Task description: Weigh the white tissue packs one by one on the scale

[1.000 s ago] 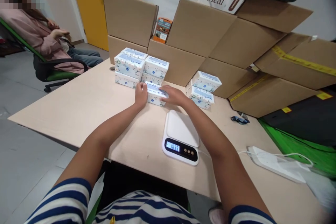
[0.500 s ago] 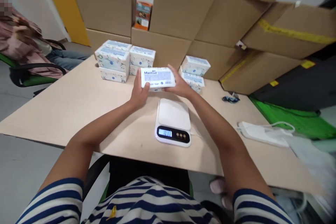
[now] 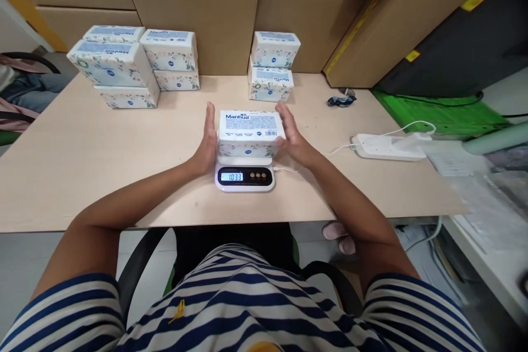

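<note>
A white pack of tissues (image 3: 249,131) marked Manhua lies on the white digital scale (image 3: 245,186), covering most of its weighing plate. The scale's display (image 3: 232,177) is lit with digits. My left hand (image 3: 206,148) stands upright along the pack's left side, fingers stretched out, with a thin gap between them. On the other side, my right hand (image 3: 297,142) has its fingers straight and spread; its thumb is at the pack's right front corner, and whether it touches I cannot tell.
Stacked tissue packs (image 3: 111,69) stand at the back left, and two more (image 3: 271,83) at the back centre. Cardboard boxes (image 3: 198,27) wall off the far edge. To the right lie a dark patterned bundle (image 3: 341,101) and a white power strip (image 3: 390,147) with a cable.
The tissue pack has come down from the air onto the scale. My hands have loosened from it, the left moving off its side. The view has tilted down and turned right.
</note>
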{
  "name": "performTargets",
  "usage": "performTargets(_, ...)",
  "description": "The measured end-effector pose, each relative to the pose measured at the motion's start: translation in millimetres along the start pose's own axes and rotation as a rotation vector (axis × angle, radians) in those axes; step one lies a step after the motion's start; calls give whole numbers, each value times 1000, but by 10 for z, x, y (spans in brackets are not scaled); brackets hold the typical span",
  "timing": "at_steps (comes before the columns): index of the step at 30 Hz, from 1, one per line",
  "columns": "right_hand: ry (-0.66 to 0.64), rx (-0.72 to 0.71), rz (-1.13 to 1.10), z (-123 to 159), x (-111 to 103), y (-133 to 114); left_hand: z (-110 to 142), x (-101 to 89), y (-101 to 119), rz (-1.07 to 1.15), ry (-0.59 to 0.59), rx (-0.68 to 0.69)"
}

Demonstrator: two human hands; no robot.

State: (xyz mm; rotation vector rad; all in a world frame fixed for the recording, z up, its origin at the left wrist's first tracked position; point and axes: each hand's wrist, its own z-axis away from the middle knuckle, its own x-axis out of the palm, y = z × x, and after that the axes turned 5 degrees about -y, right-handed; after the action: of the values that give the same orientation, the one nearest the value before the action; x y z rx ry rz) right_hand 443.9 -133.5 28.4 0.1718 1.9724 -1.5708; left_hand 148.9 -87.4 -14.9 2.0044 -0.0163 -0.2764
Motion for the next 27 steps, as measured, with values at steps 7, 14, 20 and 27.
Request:
performTargets(7,340,129,-146,54,-107,384,-385,-269,-344,73,83,-240)
performTargets(14,385,174,-104,50,-272,592,-391,-240,-413,85,94,-206)
performTargets(20,412,125,-65,48,-251,669,-394,-243,-467,88,75,-193)
performTargets(27,405,156,-93,37,-212,717,-408,-250,-532,131,117,-175)
